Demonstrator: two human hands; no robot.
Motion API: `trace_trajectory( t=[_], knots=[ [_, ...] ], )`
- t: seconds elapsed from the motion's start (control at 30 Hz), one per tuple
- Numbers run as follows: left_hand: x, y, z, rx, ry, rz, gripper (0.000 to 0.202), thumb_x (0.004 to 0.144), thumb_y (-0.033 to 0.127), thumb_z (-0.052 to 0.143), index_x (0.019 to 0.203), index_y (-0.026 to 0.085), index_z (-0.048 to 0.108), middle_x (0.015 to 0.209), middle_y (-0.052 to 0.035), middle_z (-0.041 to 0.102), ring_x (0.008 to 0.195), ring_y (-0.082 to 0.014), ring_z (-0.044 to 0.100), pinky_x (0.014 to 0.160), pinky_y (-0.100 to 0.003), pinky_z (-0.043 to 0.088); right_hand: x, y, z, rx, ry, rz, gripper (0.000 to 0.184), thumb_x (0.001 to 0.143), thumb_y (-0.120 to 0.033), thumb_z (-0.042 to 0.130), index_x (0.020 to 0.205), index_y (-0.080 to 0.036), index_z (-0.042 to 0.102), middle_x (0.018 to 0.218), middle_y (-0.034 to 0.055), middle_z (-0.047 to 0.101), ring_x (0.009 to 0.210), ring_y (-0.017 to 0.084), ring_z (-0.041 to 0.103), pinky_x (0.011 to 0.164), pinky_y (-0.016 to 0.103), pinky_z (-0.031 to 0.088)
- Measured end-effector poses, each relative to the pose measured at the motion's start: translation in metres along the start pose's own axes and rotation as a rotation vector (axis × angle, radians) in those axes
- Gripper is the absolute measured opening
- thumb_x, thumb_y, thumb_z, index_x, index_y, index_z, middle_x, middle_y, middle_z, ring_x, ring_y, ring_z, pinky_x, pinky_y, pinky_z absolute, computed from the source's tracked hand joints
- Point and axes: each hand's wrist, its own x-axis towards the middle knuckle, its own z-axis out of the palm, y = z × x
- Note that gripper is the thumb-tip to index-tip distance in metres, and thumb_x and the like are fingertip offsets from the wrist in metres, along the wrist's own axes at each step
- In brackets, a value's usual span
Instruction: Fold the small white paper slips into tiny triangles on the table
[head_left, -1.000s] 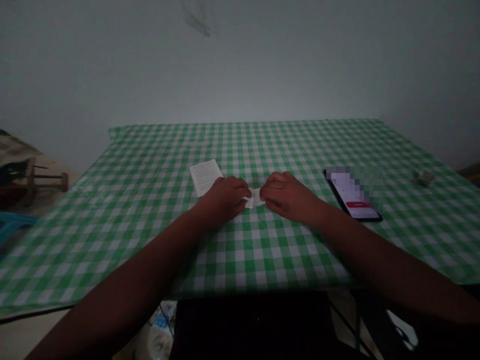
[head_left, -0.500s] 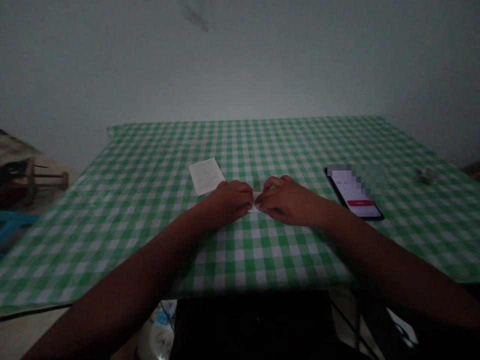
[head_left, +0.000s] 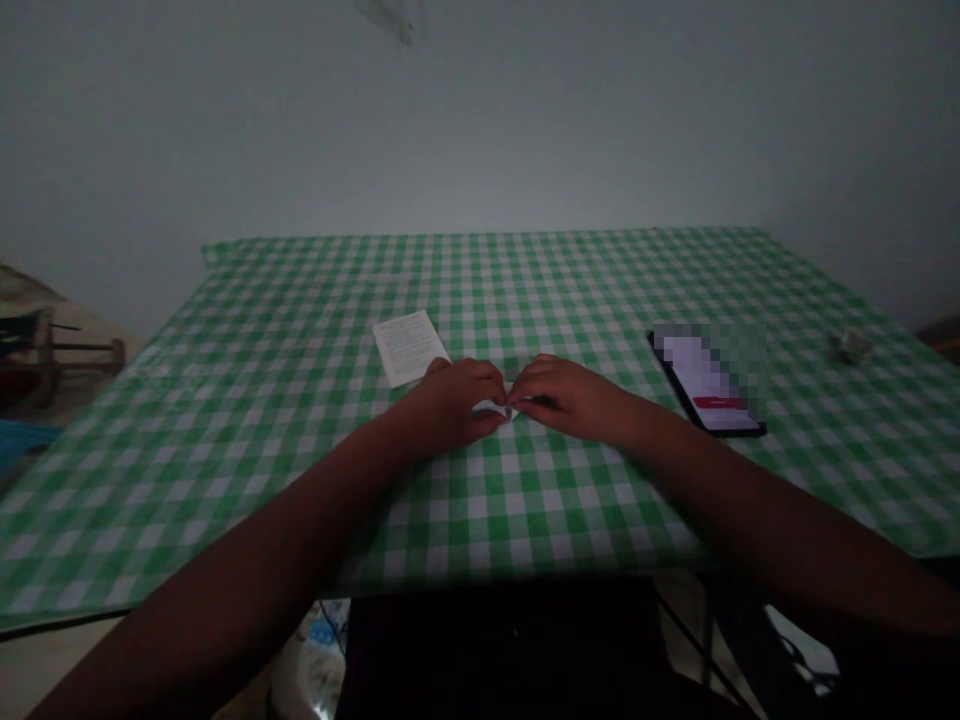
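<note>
Near the middle of the checked tablecloth, a small piece of white paper (head_left: 491, 406) is pinched between my hands, most of it hidden by the fingers. My left hand (head_left: 465, 400) has its fingers and thumb closed on the paper's left part. From the other side my right hand (head_left: 562, 395) grips the paper with its fingertips, which meet those of the left. A printed white sheet (head_left: 410, 347) lies flat just beyond my left hand.
A phone (head_left: 709, 390) with a lit screen lies right of my right hand. A small crumpled object (head_left: 853, 346) sits farther right. The table, under a green-and-white checked cloth (head_left: 517, 510), reaches to the wall. A wooden stool (head_left: 56, 360) stands at left.
My right hand's fingers have drawn together and closed in toward the left. The paper, flat with print showing before, now appears folded or raised between my fingers.
</note>
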Motion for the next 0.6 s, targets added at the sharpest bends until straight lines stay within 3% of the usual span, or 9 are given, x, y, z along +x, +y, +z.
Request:
trace_trajectory(
  t=[0.2,0.6],
  knots=[
    [0.0004,0.0025,0.0018,-0.047,0.022,-0.052,0.013,0.086,0.027,0.067,0.098,0.023,0.066,0.117,-0.0009,0.067,0.116,-0.0224,0.059,0.091,-0.04,0.033,-0.0001,0.0011,0.0099,-0.038,0.109,0.041,0.011,0.096,-0.025,0.059,0.101,-0.02,0.067,0.094,0.0053,0.072,0.089,0.02,0.063,0.09,0.039,0.047],
    [-0.001,0.0023,0.0039,-0.019,0.043,-0.116,0.016,0.085,0.031,0.067,0.098,0.022,0.063,0.112,-0.0017,0.066,0.114,-0.0237,0.058,0.09,-0.04,0.033,0.0003,-0.0039,0.0106,-0.118,0.146,0.065,0.008,0.095,-0.023,0.057,0.1,-0.02,0.062,0.097,0.0072,0.068,0.094,0.023,0.058,0.087,0.04,0.044]
  ],
)
